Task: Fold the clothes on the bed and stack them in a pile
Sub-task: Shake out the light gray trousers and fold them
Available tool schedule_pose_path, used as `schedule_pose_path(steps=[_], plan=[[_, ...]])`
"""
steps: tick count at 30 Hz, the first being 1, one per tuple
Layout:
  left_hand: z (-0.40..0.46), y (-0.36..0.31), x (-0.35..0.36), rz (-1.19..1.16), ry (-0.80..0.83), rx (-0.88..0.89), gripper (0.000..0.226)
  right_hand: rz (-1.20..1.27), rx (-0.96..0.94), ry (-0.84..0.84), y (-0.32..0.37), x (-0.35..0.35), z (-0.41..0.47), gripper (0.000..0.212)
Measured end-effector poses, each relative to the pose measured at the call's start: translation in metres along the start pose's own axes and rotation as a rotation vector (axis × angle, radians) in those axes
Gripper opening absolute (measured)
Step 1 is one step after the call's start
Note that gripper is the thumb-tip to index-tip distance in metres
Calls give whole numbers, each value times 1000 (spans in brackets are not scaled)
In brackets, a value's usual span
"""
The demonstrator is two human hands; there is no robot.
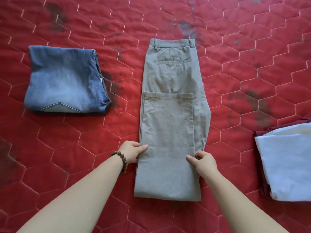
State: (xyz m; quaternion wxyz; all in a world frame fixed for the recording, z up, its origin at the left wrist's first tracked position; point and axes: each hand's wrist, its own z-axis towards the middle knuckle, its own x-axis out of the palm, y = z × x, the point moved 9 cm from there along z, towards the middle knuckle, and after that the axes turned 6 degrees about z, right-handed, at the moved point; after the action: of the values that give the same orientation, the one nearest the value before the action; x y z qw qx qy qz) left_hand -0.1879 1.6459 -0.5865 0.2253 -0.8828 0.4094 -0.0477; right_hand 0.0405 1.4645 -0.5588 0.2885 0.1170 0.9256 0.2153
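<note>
Grey-khaki trousers (170, 115) lie lengthwise in the middle of the red quilted bed (235, 73), waistband far from me, the leg ends folded back up to about mid-length. My left hand (134, 153), with a bead bracelet at the wrist, grips the left edge of the folded part, thumb on top. My right hand (204, 163) grips the right edge the same way, thumb on the cloth and fingers curled at the edge. Folded blue jeans (65, 79) sit to the left.
At the right edge lies a heap of white and light blue cloth (287, 162) over a dark red garment (262, 182). The quilt carries dark stains. Red bedding shows between the trousers and the two other piles.
</note>
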Motion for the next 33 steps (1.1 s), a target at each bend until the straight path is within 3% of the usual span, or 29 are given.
schedule_pose_path(steps=[3, 5, 7, 10, 14, 17, 22, 25, 28, 33], plan=[[-14, 13, 1, 79, -28, 4, 26, -105, 36, -31, -15, 5, -17, 22], [-16, -2, -15, 302, -197, 82, 27, -346, 2, -162, -4, -3, -23, 26], [-20, -28, -28, 442, -366, 174, 22, -434, -115, -287, 20, -10, -23, 30], [-15, -54, -28, 368, -404, 270, 19, -356, -230, -310, 50, -10, -7, 35], [-6, -85, -32, 320, -541, 404, 25, -125, -222, -231, 76, -8, 27, 41], [10, -97, -22, 300, -510, 404, 33, -82, -224, -219, 89, -8, 44, 39], [22, -113, -20, 337, -521, 426, 22, 130, -258, -189, 104, -5, 50, 25], [24, -116, -19, 185, -375, 467, 5, 226, -290, -90, 119, -3, 52, 18], [23, -141, -32, -1, -280, 523, 13, 314, -401, -28, 161, -15, 55, 21], [39, -235, -64, -202, -230, 669, 17, 424, -571, -104, 250, -60, 85, 23]])
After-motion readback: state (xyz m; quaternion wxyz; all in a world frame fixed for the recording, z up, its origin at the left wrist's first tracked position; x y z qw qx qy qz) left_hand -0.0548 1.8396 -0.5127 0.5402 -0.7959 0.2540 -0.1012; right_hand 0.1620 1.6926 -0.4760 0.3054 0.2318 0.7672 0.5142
